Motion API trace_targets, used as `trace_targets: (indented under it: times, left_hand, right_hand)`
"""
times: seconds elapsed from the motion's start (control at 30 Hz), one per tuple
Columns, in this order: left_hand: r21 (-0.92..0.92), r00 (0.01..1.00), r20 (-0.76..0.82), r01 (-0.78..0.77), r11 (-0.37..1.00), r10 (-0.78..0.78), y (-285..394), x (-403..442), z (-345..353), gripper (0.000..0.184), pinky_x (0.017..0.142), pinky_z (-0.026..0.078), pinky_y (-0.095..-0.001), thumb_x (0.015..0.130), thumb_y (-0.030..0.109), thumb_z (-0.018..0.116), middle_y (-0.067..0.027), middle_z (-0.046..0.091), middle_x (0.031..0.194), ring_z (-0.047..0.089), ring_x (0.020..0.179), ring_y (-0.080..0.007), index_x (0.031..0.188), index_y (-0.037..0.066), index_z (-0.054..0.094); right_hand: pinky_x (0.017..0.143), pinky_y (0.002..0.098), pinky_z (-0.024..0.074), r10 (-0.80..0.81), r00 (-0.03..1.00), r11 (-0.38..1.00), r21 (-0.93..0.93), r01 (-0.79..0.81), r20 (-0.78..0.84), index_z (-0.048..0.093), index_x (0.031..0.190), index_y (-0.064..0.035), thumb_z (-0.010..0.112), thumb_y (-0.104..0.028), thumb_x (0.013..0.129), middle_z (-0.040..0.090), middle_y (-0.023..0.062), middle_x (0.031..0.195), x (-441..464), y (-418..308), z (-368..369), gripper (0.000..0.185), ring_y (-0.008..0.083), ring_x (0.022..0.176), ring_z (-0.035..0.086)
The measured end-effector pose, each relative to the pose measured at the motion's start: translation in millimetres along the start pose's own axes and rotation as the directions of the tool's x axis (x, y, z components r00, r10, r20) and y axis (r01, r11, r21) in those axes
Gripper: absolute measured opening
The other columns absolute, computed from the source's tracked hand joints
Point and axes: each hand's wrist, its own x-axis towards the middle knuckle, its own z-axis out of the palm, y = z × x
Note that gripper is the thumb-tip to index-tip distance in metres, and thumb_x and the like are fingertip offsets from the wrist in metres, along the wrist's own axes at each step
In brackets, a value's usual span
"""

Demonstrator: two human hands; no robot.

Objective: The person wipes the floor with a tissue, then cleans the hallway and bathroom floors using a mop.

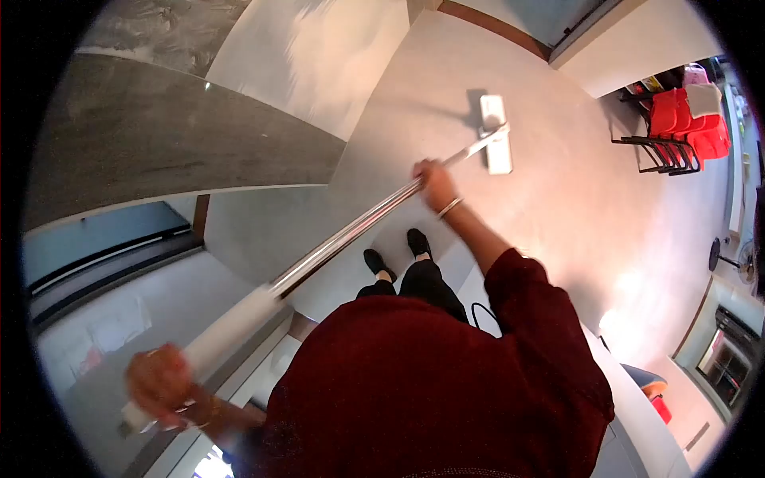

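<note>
A long flat mop runs diagonally across the view. Its white rectangular mop head [498, 151] lies on the pale floor [446, 72], joined to a shiny metal pole [351, 231] with a thick white grip [231, 327]. My right hand [436, 185] is wrapped round the metal pole, not far above the head. At the lower left, my left hand [162, 384] is closed round the top end of the white grip and slightly blurred. My feet in black shoes [417, 243] stand beneath the pole.
Stacked red chairs [689, 123] with black legs stand at the upper right. A grey curved counter [183, 127] spans the left side. A small fan [745, 261] is at the far right. Behind my right elbow is a white surface edge [637, 406].
</note>
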Motion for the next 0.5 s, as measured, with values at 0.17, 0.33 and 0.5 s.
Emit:
trace_targets:
  times: [0.17,0.33,0.5]
  left_hand:
    - [-0.002,0.955,0.253,0.159,0.987,-0.153,-95.8,24.0,125.7,0.023,0.082,0.042,-0.0417,0.062,0.016,0.076,-0.0034,0.058,0.074,0.056,0.069,-0.0172,0.079,0.011,0.062]
    - [0.108,0.868,0.474,0.108,0.988,-0.147,-154.5,30.0,155.3,0.024,0.091,0.038,-0.0429,0.064,0.008,0.072,-0.0062,0.059,0.080,0.057,0.079,-0.0188,0.087,0.008,0.063]
    - [0.170,0.912,0.339,0.183,0.968,-0.232,-120.8,-0.2,101.0,0.017,0.090,0.038,-0.0421,0.065,0.002,0.069,-0.0059,0.059,0.076,0.058,0.075,-0.0178,0.081,0.007,0.064]
  right_hand:
    - [0.067,0.0371,0.0434,0.009,0.991,0.943,-0.329,-0.052,-0.131,0.054,0.069,-0.0067,0.050,0.004,0.063,0.053,0.0114,0.075,59.4,118.4,-48.6,0.013,0.0290,0.077,0.051]
    - [0.090,0.0358,0.0400,0.259,0.959,0.880,-0.383,-0.282,-0.112,0.052,0.101,-0.0142,0.054,-0.006,0.073,0.047,0.0095,0.117,68.0,164.3,-18.2,0.030,0.0291,0.109,0.043]
    - [0.088,0.0366,0.0416,0.232,0.972,0.887,-0.401,-0.229,-0.042,0.054,0.098,-0.0171,0.055,-0.008,0.074,0.048,0.0052,0.118,51.0,122.8,33.3,0.026,0.0229,0.113,0.040]
